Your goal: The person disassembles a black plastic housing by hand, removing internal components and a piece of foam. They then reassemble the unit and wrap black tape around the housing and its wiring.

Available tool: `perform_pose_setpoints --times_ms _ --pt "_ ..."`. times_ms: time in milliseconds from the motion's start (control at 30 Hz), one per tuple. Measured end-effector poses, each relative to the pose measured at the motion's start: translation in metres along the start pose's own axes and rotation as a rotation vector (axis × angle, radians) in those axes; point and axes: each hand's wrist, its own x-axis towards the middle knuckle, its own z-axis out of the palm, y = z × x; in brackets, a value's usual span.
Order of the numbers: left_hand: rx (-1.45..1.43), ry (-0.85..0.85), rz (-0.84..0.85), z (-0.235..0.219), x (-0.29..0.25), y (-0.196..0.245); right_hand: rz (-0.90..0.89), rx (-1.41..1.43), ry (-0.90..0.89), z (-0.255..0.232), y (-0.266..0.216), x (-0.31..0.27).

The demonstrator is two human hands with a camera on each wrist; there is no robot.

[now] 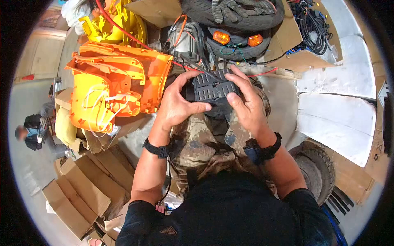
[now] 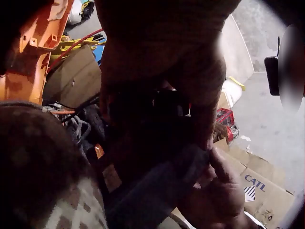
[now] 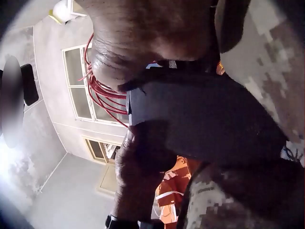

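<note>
In the head view, a black slotted box [image 1: 216, 87] with rows of small openings on its top sits over the person's lap. The left hand [image 1: 177, 103] grips its left side, with fingers at the far edge and thumb near the front corner. Along the right side, the right hand [image 1: 249, 104] holds it the same way. A smooth dark face of the black slotted box [image 3: 205, 114] shows between both hands in the right wrist view. Black cables [image 1: 205, 67] run close behind its far edge. In the left wrist view the box is mostly lost in shadow.
Orange plastic panels [image 1: 158, 78] stand to the left, with flattened cardboard [image 1: 84, 180] below them. Ahead are a tire [image 1: 262, 16], orange lights [image 1: 221, 37] and a metal motor-like unit [image 1: 186, 43]. A carton of cables [image 1: 312, 61] stands at right. Another person [image 1: 35, 123] sits far left.
</note>
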Motion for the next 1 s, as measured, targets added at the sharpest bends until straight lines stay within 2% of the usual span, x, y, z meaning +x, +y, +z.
perform_pose_setpoints --times_ms 133,333,667,1000 --pt "0.028 0.014 0.063 -0.001 0.003 -0.014 0.010 0.003 0.026 0.003 0.005 0.001" --pt "0.012 0.002 0.013 -0.001 0.001 -0.012 0.024 0.045 0.058 0.007 0.005 0.000" --pt "-0.024 -0.017 0.025 -0.003 0.002 -0.018 0.012 0.129 0.099 0.009 0.017 -0.002" --pt "0.017 -0.027 0.009 -0.004 0.003 -0.013 0.011 -0.073 0.037 0.009 -0.001 0.001"
